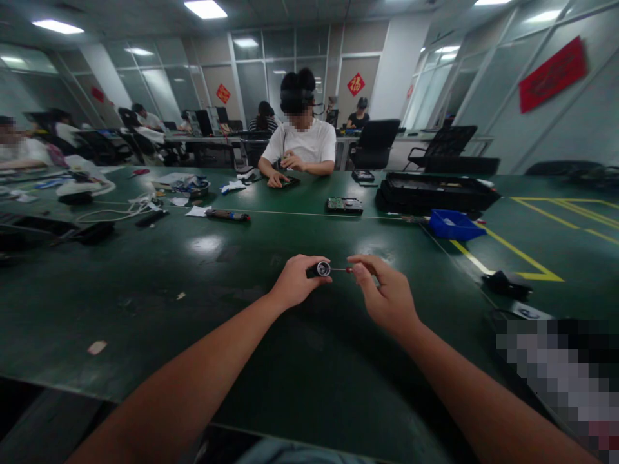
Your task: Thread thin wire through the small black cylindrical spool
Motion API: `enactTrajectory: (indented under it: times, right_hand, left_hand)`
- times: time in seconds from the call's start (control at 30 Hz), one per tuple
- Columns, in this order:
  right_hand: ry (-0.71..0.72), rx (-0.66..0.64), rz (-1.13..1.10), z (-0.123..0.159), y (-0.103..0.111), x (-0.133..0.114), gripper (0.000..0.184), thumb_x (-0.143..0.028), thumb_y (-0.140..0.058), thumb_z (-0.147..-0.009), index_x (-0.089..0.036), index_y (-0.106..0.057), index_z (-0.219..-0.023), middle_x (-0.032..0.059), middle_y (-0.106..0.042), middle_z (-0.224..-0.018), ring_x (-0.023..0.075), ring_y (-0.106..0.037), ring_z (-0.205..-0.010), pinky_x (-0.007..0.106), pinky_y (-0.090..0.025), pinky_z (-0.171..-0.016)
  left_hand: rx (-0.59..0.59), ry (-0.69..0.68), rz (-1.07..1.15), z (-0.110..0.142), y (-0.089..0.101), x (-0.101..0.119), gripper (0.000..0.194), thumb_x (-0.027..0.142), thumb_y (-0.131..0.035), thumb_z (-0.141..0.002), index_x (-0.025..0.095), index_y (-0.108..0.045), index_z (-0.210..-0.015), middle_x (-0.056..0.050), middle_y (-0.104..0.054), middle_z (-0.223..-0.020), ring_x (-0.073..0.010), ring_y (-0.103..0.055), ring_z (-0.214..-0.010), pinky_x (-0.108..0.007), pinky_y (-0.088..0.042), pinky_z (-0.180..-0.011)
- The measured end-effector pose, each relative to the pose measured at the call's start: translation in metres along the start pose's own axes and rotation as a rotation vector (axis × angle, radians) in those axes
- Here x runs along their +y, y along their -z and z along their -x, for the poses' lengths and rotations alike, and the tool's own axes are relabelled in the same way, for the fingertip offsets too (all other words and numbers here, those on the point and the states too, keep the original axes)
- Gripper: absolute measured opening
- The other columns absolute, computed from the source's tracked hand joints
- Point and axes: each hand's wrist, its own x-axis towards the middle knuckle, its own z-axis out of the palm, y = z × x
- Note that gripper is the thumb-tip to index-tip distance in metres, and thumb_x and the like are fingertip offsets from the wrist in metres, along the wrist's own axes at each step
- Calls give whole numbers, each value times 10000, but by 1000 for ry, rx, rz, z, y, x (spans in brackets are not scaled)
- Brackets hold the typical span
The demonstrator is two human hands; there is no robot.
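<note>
Near the middle of the view, my left hand (297,282) is closed around a small dark cylindrical part (324,269). Its round, pale-rimmed end faces me, and the fingers cover the rest. My right hand (384,290) pinches the red handle of a thin screwdriver (341,270). The metal shaft points left and its tip reaches the rim of the cylindrical part; whether it touches a screw is too small to tell. Both hands are above the green tabletop (232,380).
Ahead lies a bare hard drive (344,205). To the right are a long black tray (435,193), a blue bin (455,225) and a black object (507,283). A pen-like tool (228,215) and white cables (120,211) lie left. A co-worker (300,142) sits opposite.
</note>
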Motion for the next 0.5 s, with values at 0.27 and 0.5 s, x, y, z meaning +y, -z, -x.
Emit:
enactTrajectory:
  times: [0.27, 0.5]
  right_hand:
    - [-331, 178, -485, -7, -14, 17, 254, -431, -579, -945, -201, -682, -983, 44, -698, -851, 184, -663, -770, 366, -543, -773]
    - [-424, 272, -605, -8, -17, 26, 244, -442, -590, -937, -208, -656, -954, 32, -676, -853, 176, -647, -749, 354, -538, -736]
  left_hand:
    - [-13, -20, 47, 1, 0, 1, 401, 326, -819, -793, 257, -723, -1176, -35, -737, -1112, -234, -643, -1037, -386, -476, -949]
    - [-26, -36, 24, 0, -1, -1, 398, 339, -816, -797, 258, -722, -1175, -35, -743, -1089, -237, -638, -1026, -391, -468, -930]
